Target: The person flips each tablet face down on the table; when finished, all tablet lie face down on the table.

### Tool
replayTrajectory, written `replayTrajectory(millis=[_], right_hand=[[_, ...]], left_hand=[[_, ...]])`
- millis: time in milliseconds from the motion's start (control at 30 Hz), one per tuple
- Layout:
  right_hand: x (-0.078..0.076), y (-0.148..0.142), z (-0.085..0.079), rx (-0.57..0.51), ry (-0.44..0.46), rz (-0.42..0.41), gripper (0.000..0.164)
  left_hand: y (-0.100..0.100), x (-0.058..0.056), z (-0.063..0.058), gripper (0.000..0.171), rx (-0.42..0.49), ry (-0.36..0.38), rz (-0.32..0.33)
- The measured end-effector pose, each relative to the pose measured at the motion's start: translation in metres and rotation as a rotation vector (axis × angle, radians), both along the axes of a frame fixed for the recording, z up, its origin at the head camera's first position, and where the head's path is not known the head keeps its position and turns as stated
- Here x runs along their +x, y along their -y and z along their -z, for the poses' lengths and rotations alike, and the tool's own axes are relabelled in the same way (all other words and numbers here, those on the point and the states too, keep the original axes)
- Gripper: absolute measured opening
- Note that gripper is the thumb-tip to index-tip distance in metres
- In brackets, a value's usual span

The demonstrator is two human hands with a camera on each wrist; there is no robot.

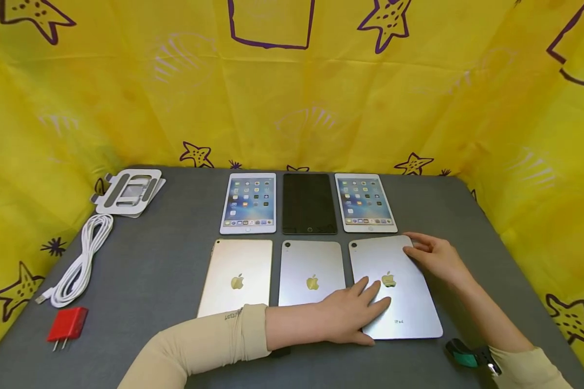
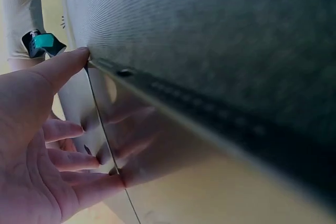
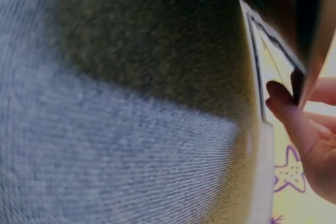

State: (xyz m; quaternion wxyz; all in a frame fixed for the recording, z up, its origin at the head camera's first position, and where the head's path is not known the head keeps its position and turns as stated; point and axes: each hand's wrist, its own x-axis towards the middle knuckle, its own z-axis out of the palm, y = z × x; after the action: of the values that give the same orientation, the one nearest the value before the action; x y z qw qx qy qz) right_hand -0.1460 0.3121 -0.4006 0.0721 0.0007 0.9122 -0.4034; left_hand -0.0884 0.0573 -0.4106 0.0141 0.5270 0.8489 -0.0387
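Three tablets lie face down in the near row. My right hand [image 1: 435, 258] pinches the rightmost silver tablet [image 1: 404, 308] at its far right corner, thumb on the back and fingers at the edge. In the right wrist view, thumb and fingers [image 3: 315, 156] close on that dark corner. My left hand [image 1: 352, 315] lies across this tablet's near left part, fingers spread, thumb by the near edge. The left wrist view has the left thumb [image 2: 68, 66] by a corner. Left of it are a middle silver tablet [image 1: 313, 259] and a gold tablet [image 1: 243, 259], their near ends hidden by my left forearm.
Behind stand out three face-up tablets: white with icons [image 1: 248, 202], black-screened [image 1: 309, 202], and another white one [image 1: 366, 202]. At the left are white stands [image 1: 131, 189], a coiled white cable [image 1: 80, 270] and a red plug adapter [image 1: 68, 323]. A yellow patterned cloth [image 1: 292, 97] encloses the grey table [image 1: 165, 270].
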Motion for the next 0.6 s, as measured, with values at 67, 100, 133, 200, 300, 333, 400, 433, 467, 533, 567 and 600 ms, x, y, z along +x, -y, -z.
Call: replayTrajectory(millis=[67,100,133,200,300,333,400,433,467,533,567,600], right_hand=[[-0.0005,-0.0002,0.0034,0.059,-0.008,-0.007,0.054],[-0.0005,-0.0003,0.0048,0.091,-0.012,-0.014,0.054],[-0.0006,-0.0004,0.0064,0.114,-0.015,-0.021,0.055],[-0.0008,-0.001,0.0089,0.139,-0.015,-0.034,0.054],[-0.0017,-0.0013,0.0108,0.175,-0.029,-0.049,0.054],[-0.0023,-0.0011,0.0111,0.181,-0.035,-0.053,0.053],[-0.0038,-0.0003,0.0109,0.202,-0.046,-0.059,0.053],[-0.0045,0.0001,0.0107,0.211,-0.05,-0.061,0.053],[-0.0051,0.0005,0.0103,0.219,-0.052,-0.064,0.052],[-0.0061,0.0014,0.0094,0.237,-0.059,-0.066,0.051],[-0.0064,0.0018,0.0089,0.246,-0.064,-0.067,0.05],[-0.0065,0.0021,0.0085,0.25,-0.066,-0.068,0.049]], left_hand=[[0.0008,-0.0007,0.0019,0.076,0.008,0.004,0.011],[0.001,-0.0008,0.0026,0.075,0.008,0.008,0.017],[0.0014,-0.0009,0.0033,0.074,0.006,0.014,0.02],[0.0023,-0.0008,0.0037,0.072,0.001,0.021,0.026],[0.0034,-0.001,0.0038,0.071,-0.013,0.018,0.032],[0.0036,-0.0011,0.0039,0.07,-0.017,0.015,0.032],[0.0042,-0.0014,0.0036,0.07,-0.026,0.006,0.033],[0.0042,-0.0016,0.0037,0.07,-0.03,0.0,0.034],[0.0043,-0.0017,0.0038,0.07,-0.033,-0.005,0.035],[0.0043,-0.0017,0.0039,0.07,-0.04,-0.009,0.037],[0.0044,-0.0017,0.0039,0.07,-0.042,-0.009,0.037],[0.0044,-0.0017,0.0039,0.07,-0.043,-0.009,0.037]])
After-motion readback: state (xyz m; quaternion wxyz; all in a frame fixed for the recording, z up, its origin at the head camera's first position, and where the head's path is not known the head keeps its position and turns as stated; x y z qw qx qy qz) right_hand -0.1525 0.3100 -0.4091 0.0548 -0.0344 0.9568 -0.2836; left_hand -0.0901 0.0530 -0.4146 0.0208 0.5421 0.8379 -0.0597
